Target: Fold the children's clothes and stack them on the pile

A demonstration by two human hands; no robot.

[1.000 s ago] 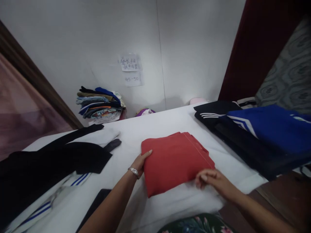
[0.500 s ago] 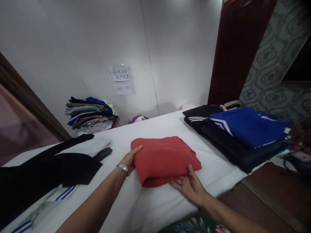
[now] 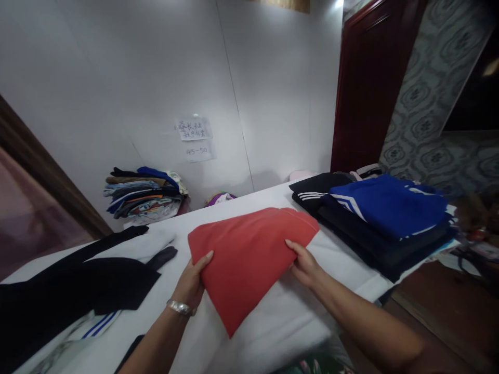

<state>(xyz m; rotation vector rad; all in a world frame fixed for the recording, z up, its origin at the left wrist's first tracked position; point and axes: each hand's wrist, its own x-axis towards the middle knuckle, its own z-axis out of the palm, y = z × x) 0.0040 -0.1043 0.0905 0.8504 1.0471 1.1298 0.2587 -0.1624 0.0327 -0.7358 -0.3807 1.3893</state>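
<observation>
Matt cloth garment (image 3: 249,259), shiny metal bracelet (image 3: 181,307)

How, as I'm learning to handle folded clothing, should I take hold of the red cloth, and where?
Probably at its left and right edges, coming from the near side, pinching above and below: the red cloth is broad and pliant-looking, its near corner pointing down between the left hand and right hand.
</observation>
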